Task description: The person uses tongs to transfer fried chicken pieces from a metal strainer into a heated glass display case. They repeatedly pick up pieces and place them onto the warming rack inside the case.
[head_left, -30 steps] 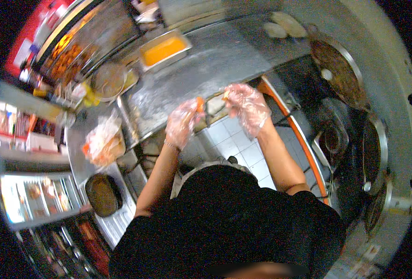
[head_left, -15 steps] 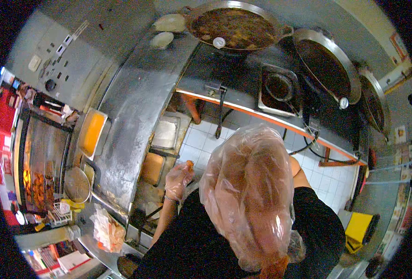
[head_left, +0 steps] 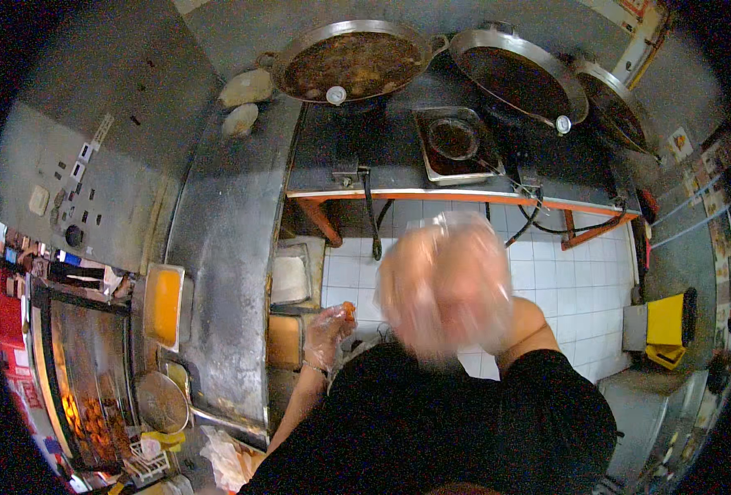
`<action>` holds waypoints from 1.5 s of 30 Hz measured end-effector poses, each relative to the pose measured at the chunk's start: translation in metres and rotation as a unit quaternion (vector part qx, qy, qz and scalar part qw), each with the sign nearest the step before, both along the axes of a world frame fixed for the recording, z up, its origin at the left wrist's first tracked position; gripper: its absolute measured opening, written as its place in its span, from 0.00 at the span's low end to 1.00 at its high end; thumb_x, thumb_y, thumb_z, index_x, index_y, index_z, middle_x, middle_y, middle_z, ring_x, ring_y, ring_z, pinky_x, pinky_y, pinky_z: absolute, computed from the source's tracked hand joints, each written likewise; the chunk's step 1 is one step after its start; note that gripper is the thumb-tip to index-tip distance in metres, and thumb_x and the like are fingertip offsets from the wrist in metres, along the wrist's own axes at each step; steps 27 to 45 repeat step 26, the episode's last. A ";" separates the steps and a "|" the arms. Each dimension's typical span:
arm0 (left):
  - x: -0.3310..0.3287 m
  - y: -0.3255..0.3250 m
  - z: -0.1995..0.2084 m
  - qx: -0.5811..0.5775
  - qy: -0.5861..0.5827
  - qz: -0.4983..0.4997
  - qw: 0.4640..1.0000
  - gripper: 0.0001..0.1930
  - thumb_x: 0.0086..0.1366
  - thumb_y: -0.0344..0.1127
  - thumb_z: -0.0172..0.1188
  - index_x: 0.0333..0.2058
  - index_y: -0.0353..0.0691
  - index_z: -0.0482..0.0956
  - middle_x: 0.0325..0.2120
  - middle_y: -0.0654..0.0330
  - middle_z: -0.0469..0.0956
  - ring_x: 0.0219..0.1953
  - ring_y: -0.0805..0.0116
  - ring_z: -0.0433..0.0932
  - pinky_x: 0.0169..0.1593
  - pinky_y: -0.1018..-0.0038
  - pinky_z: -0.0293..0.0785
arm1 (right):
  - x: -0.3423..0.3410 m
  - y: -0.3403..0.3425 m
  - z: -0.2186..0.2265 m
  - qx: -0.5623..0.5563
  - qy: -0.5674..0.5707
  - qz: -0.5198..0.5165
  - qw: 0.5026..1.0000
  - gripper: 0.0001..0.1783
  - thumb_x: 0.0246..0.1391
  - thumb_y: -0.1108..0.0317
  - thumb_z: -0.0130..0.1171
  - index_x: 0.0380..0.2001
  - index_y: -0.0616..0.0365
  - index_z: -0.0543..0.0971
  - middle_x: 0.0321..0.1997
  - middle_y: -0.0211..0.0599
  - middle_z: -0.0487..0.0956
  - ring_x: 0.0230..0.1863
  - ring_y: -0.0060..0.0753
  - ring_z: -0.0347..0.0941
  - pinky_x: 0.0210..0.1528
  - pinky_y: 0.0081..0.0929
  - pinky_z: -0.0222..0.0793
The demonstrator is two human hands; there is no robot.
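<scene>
My left hand (head_left: 324, 338), in a thin clear plastic glove, is low beside the steel counter's edge. Its fingertips pinch a small orange-brown piece of fried food (head_left: 350, 311). My right hand (head_left: 444, 285), also in a clear plastic glove, is raised close in front of me over the tiled floor. Motion smears it, so its fingers and anything in them cannot be made out. Nearest the left hand are a tray of orange-brown contents (head_left: 284, 341) and a tray of white powder (head_left: 291, 277), both below counter level.
A long steel counter (head_left: 225, 247) runs along the left, with a tray of orange contents (head_left: 164, 305) and a round sieve (head_left: 161, 402) beside it. Large oil pans (head_left: 353, 66) with thermometers line the back. A strainer (head_left: 454, 139) rests over a square pan. Hoses hang below.
My right hand has moved up and away from me, and the orange-brown piece near it is out of sight. The view has shifted; my left hand still holds its piece.
</scene>
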State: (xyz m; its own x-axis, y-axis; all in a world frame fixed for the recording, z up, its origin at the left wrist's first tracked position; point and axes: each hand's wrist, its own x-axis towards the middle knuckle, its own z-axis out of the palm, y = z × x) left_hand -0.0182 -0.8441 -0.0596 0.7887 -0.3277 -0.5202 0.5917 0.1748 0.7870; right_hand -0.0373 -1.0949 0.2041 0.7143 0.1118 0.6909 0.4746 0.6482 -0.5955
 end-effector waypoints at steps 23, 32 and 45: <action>0.050 0.119 -0.196 0.014 0.000 -0.019 1.000 0.16 0.67 0.44 0.55 0.47 0.40 0.78 0.43 0.60 0.80 0.40 0.58 0.81 0.37 0.68 0.79 | -0.002 -0.434 -0.278 -0.837 0.442 -0.207 0.247 0.44 0.52 0.24 0.45 0.55 0.48 0.77 0.58 0.46 0.76 0.54 0.56 0.75 0.58 0.42 0.69; 0.049 0.151 -0.247 -0.251 0.138 0.017 0.958 0.18 0.70 0.47 0.46 0.49 0.45 0.77 0.50 0.64 0.79 0.46 0.57 0.79 0.41 0.66 0.78 | -0.020 -0.466 -0.305 -0.578 0.543 -0.197 0.577 0.38 0.56 0.33 0.54 0.53 0.56 0.77 0.49 0.47 0.81 0.44 0.43 0.80 0.44 0.44 0.76; 0.049 0.151 -0.247 -0.251 0.138 0.017 0.958 0.18 0.70 0.47 0.46 0.49 0.45 0.77 0.50 0.64 0.79 0.46 0.57 0.79 0.41 0.66 0.78 | -0.020 -0.466 -0.305 -0.578 0.543 -0.197 0.577 0.38 0.56 0.33 0.54 0.53 0.56 0.77 0.49 0.47 0.81 0.44 0.43 0.80 0.44 0.44 0.76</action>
